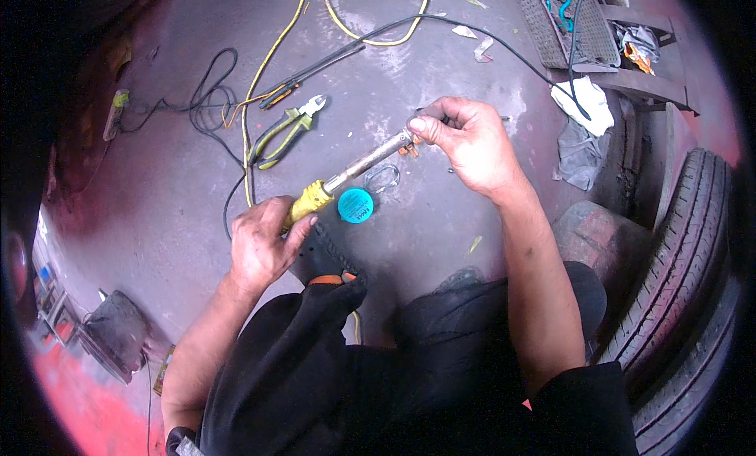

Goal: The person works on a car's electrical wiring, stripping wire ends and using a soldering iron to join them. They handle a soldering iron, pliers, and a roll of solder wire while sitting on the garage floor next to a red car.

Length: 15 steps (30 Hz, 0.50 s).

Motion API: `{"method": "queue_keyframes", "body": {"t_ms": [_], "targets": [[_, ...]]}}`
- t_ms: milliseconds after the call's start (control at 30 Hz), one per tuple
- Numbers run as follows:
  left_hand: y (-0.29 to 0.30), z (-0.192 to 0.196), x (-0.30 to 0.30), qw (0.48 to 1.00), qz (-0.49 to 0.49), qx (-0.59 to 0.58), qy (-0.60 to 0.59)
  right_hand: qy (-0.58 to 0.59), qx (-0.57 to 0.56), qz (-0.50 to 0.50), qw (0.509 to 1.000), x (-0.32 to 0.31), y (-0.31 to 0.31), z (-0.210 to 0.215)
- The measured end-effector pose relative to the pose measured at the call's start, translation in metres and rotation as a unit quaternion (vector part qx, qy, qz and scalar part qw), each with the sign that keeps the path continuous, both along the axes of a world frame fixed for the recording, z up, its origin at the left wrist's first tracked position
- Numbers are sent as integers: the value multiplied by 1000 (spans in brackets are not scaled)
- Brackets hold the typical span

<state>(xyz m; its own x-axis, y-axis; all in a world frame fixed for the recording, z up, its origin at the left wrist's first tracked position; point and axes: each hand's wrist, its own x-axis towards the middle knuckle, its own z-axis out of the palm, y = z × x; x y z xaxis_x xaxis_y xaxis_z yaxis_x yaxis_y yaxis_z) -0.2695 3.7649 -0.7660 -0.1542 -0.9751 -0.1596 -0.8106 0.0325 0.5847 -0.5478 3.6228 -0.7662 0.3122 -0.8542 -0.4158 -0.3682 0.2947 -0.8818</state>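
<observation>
My left hand is wrapped round the yellow handle of a soldering iron, which slants up to the right. At the far end of its metal barrel, the thumb and fingers of my right hand are pinched together; they hide the tip. Small copper-coloured pieces show just below that end. Under the barrel, on the floor, lie a coil of thin silvery wire and a round teal tin. Pliers with green and black handles lie beyond my left hand, jaws pointing away to the right.
A screwdriver lies beyond the pliers, near a yellow cable and tangled black cable. Tyres stand at my right. Farther off are a white cloth, a grey rag and a grey crate.
</observation>
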Motion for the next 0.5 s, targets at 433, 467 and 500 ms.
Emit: {"method": "queue_keyframes", "body": {"t_ms": [433,467,500], "targets": [[8,-1,3,1000,-13,0,-10,61,43,60,995,-8,0,13],[8,0,3,999,-17,14,-23,59,52,55,995,-6,2,16],[7,-5,6,999,-40,-11,-22,51,47,48,996,-8,5,16]]}}
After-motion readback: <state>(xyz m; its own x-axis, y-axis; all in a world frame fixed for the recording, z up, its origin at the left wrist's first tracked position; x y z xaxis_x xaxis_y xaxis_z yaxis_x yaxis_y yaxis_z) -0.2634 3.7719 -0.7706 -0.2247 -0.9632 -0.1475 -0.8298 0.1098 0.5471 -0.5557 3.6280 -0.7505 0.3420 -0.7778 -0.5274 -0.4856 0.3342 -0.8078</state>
